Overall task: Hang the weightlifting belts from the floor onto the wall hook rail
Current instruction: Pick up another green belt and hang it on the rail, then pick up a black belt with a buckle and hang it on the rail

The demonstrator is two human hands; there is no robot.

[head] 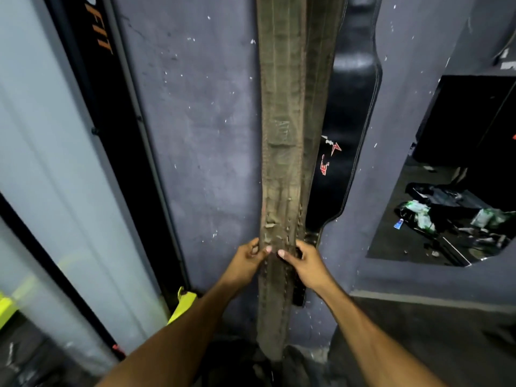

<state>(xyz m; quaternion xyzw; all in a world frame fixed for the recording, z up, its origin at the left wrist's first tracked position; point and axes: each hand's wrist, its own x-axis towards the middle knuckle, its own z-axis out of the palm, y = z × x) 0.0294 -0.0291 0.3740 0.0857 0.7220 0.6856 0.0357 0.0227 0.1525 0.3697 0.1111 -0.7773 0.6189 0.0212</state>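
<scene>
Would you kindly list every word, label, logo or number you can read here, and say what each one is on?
"FIT": orange letters on the black vertical panel at upper left; anything before them is cut off.
Red and white logo on the black weightlifting belt: too small to read.
Brown belt: faint markings, not legible.

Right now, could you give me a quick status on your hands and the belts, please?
Left hand and right hand both pinch the tan belt, which hangs down the wall. Black belt hangs behind it. Hook rail out of view.

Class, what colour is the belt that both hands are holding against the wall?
Faded olive-brown belt, frayed at its edges; the head view shows it.
</scene>
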